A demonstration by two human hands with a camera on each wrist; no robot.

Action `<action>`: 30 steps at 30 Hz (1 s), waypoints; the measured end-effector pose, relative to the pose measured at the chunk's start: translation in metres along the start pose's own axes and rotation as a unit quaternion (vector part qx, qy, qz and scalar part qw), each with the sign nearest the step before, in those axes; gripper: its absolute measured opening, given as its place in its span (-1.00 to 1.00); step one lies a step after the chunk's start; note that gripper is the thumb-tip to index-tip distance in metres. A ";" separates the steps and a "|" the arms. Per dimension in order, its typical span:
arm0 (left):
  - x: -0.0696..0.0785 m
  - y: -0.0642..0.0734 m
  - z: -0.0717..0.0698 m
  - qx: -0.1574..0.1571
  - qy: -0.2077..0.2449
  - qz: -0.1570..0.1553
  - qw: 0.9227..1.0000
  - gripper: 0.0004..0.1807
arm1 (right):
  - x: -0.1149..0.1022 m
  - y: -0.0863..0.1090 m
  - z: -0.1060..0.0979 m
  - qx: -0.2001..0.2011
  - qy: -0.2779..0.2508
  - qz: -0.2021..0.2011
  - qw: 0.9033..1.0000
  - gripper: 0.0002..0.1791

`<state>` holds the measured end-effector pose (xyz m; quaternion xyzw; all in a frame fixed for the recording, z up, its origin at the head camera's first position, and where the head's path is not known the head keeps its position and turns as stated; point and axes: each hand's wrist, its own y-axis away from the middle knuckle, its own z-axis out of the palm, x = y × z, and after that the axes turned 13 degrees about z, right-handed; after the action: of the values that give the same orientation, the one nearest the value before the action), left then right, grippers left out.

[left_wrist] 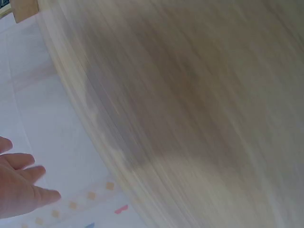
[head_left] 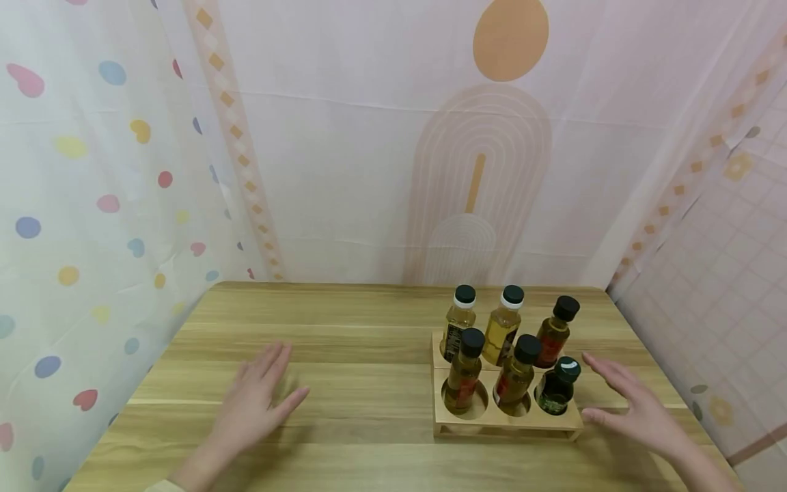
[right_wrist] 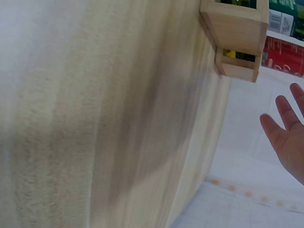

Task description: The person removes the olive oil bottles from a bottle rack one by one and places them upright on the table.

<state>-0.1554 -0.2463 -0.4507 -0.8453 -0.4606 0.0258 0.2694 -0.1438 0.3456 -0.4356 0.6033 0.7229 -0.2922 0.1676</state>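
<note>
left hand [head_left: 255, 400] and right hand [head_left: 642, 413] spread over the desk [head_left: 356, 383], bottle rack [head_left: 495, 420] between them

at far left hangs a dotted cloth [head_left: 123, 239], printed with coloured spots and hearts. next comes the left hand, above the left part of the desk; its grip is loose and holds nothing, fingers extended, thumb well away from them, with a shadow on the wood grain below. behind the desk, a back cloth [head_left: 332, 171] shows a pale arch and an orange disc.

right of the middle, the pale wooden bottle rack rests on the desk, with six bottles in two rows of round holes. its left column has a pale yellow bottle [head_left: 460, 321] at the back and a black-capped amber bottle [head_left: 464, 376] in front. the middle column pairs a golden bottle [head_left: 505, 321] behind with a red-labelled bottle [head_left: 515, 383]. on the right, a dark bottle [head_left: 551, 342] stands behind a short green bottle [head_left: 556, 393].

just beside that end is the right hand, its grip also relaxed and bare, fingers stretched and thumb apart; the right wrist view shows a gap to the rack. a checked cloth [head_left: 732, 225] hangs at far right.
</note>
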 end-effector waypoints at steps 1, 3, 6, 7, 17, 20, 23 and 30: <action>0.001 -0.001 0.001 0.013 0.006 0.008 1.000 -0.15 | 0.001 0.000 0.002 -0.002 -0.009 -0.008 1.000 -0.01; 0.004 -0.003 0.002 0.035 0.020 0.021 0.999 -0.19 | 0.004 0.001 0.007 -0.008 -0.038 -0.023 0.999 -0.07; 0.010 -0.006 0.004 0.053 0.049 0.026 0.997 -0.23 | 0.010 0.002 0.015 -0.026 -0.094 -0.041 0.994 -0.14; 0.013 -0.007 0.004 0.055 0.060 0.023 0.996 -0.24 | 0.013 0.002 0.018 -0.033 -0.108 -0.046 0.993 -0.16; 0.036 -0.019 0.014 0.074 0.100 0.043 0.991 -0.32 | 0.021 0.007 0.032 -0.061 -0.168 -0.044 0.983 -0.23; 0.043 -0.024 0.020 0.076 0.115 0.048 0.989 -0.34 | 0.021 0.009 0.032 -0.077 -0.181 -0.022 0.980 -0.27; 0.048 -0.028 0.026 0.075 0.129 0.052 0.987 -0.36 | 0.019 0.011 0.033 -0.091 -0.182 0.004 0.979 -0.30; 0.061 -0.041 0.037 0.064 0.148 0.057 0.985 -0.35 | 0.017 0.012 0.033 -0.103 -0.153 0.050 0.982 -0.29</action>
<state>-0.1625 -0.1648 -0.4504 -0.8458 -0.3637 -0.0551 0.3864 -0.1391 0.3394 -0.4744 0.5666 0.6834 -0.2965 0.3521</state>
